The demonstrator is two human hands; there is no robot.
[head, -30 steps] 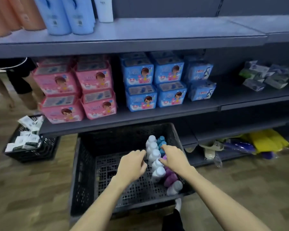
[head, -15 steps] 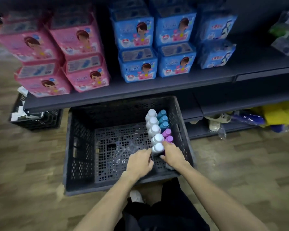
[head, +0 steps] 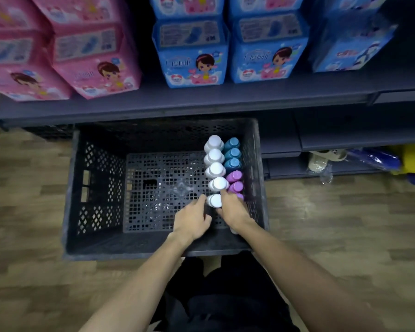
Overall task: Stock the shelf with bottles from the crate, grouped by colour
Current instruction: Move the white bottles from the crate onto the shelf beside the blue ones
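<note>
Head view shows my left hand (head: 192,218) and right hand (head: 233,210) pinching the nearest white bottle (head: 215,200) in the crate (head: 91,178), frame centre; lifting carelessly could topple the adjoining purple bottles (head: 235,182).

The crate (head: 94,188) is dark plastic with a holey grid – dull, not shiny. The white bottle caps (head: 215,168) look smooth and glossy. At 6 o'clock the floor (head: 34,271) looks like wood planks.
</note>
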